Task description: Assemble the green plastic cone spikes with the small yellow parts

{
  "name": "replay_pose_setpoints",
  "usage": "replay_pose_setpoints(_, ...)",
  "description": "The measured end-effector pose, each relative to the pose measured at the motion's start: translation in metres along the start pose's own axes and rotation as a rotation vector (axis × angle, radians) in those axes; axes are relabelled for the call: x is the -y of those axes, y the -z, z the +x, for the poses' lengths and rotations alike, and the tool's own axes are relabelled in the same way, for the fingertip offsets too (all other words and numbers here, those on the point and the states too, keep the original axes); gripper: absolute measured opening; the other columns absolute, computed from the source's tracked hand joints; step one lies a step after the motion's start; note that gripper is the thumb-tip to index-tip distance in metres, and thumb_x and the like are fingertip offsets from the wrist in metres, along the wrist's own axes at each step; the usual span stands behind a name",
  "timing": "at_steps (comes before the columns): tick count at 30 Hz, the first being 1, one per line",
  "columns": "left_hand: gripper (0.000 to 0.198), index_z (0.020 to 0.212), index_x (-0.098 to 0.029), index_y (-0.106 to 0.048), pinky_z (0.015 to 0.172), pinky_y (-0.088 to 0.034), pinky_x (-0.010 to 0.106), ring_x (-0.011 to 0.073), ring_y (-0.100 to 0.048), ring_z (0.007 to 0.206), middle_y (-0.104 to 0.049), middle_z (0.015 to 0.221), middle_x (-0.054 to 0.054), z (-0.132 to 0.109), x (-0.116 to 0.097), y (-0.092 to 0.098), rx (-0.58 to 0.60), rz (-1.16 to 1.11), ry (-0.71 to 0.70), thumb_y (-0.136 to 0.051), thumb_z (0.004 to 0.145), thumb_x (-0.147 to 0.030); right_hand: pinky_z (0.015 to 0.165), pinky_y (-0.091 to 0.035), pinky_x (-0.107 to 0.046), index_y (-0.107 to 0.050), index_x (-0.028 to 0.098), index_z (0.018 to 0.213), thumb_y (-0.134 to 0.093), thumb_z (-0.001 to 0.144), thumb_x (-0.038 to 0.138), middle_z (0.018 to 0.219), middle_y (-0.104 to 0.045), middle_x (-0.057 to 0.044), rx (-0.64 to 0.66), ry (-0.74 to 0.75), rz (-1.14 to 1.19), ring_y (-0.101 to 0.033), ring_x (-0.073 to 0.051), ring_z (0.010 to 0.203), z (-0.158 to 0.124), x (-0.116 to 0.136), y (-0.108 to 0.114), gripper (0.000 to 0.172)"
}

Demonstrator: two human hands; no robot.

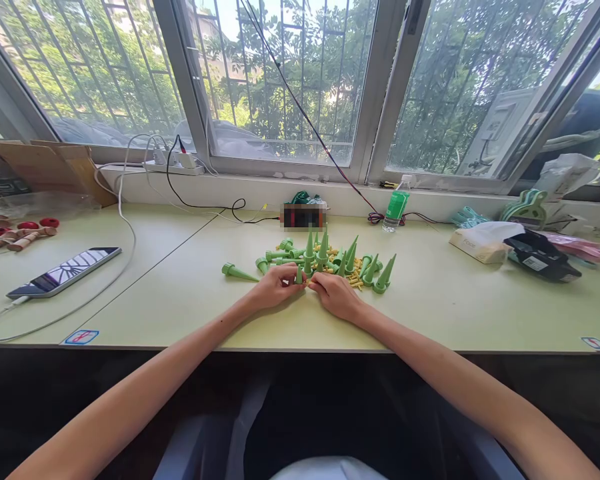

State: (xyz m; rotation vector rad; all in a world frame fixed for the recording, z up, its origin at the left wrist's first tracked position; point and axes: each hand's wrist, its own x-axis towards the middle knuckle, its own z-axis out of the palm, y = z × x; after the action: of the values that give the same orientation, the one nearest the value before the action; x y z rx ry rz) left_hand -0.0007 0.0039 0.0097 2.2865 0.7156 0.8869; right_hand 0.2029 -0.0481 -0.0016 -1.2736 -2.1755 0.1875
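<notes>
A heap of green plastic cone spikes (325, 257) lies on the pale green table (430, 307), mixed with small yellow pieces (356, 280). My left hand (276, 287) is closed around one green cone (299, 273) at the near edge of the heap. My right hand (334, 293) meets it from the right, fingers pinched on a small yellow piece (309, 283) at the cone's base. One cone (237, 271) lies apart to the left.
A phone (65, 271) on a white cable lies at the left, with red and wooden parts (20, 233) behind it. A green bottle (396, 212) stands by the window sill. Tissues (483, 241), a black pouch (543, 257) and packets sit at the right.
</notes>
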Motion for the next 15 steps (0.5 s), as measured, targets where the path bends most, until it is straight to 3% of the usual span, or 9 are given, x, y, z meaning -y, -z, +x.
replay_pose_setpoints(15, 0.02, 0.092, -0.014, -0.072, 0.05, -0.037, 0.019, 0.0088, -0.044, 0.061, -0.055, 0.077, 0.001, 0.0, 0.0021, -0.0025, -0.039, 0.018, 0.021, -0.064, 0.086, -0.031, 0.063, -0.029, -0.024, -0.056, 0.019, 0.086, -0.048, 0.103, 0.024, 0.082, -0.066, -0.003, -0.008, -0.026, -0.064, -0.059, -0.015, 0.072, 0.0003, -0.0046, -0.0055, 0.02)
